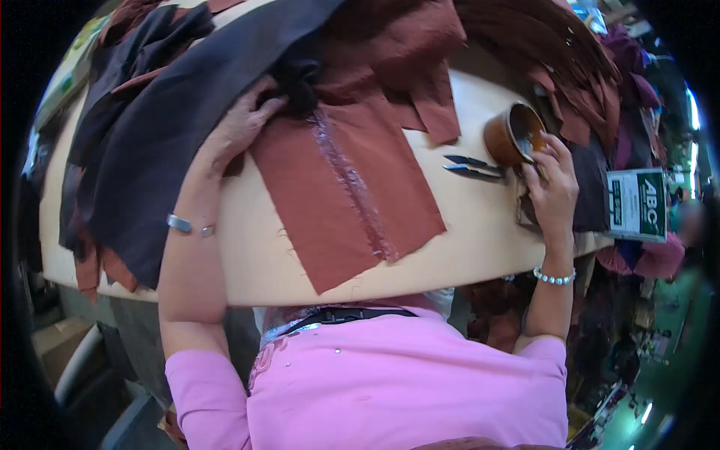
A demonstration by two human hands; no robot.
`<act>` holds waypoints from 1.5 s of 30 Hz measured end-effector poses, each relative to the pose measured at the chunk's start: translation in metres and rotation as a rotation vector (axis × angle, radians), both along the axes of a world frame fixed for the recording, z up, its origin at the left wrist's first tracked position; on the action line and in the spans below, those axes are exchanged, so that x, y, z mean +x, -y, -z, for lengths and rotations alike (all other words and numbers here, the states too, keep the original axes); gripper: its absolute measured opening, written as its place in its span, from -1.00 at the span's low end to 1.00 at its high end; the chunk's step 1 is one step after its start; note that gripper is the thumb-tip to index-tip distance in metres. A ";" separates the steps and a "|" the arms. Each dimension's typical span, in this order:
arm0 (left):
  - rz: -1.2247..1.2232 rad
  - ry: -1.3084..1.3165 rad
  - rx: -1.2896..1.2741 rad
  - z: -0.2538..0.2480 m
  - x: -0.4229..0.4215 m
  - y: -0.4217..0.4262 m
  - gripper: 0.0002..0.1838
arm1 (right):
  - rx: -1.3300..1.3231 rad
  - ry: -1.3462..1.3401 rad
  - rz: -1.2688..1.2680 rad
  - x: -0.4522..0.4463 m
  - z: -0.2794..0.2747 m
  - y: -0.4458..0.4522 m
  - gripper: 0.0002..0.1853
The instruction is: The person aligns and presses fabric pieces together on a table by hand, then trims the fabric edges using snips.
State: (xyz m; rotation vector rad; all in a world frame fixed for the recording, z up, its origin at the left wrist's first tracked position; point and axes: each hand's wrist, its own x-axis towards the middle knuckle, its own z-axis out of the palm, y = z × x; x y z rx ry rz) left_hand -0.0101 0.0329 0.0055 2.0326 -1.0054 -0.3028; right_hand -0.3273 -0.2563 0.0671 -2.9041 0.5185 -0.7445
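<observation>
A reddish-brown cloth piece (352, 195) lies on the table, with a shiny, purplish strip (349, 184) running down its middle. My left hand (251, 120) is at its upper left edge, fingers curled against a bunched black cloth (300, 86); the fingertips are partly hidden. To the right stands a brown cup (501, 139) with something pale inside. My right hand (555, 184) is at the cup's mouth, its fingers bent in a pinch; what they pinch is too small to tell. Black thread snips (474, 168) lie beside the cup, just left of this hand.
A large dark cloth (172, 135) covers the table's left side and hangs over its front edge. More brown cloth (577, 82) is heaped at the far right. A green-and-white box marked ABC (636, 204) is at the right edge. The pale tabletop (255, 255) shows in front.
</observation>
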 end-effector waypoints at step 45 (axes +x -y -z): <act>-0.069 0.163 0.023 -0.005 -0.033 0.024 -0.49 | 0.176 0.309 -0.154 0.081 -0.056 -0.087 -0.53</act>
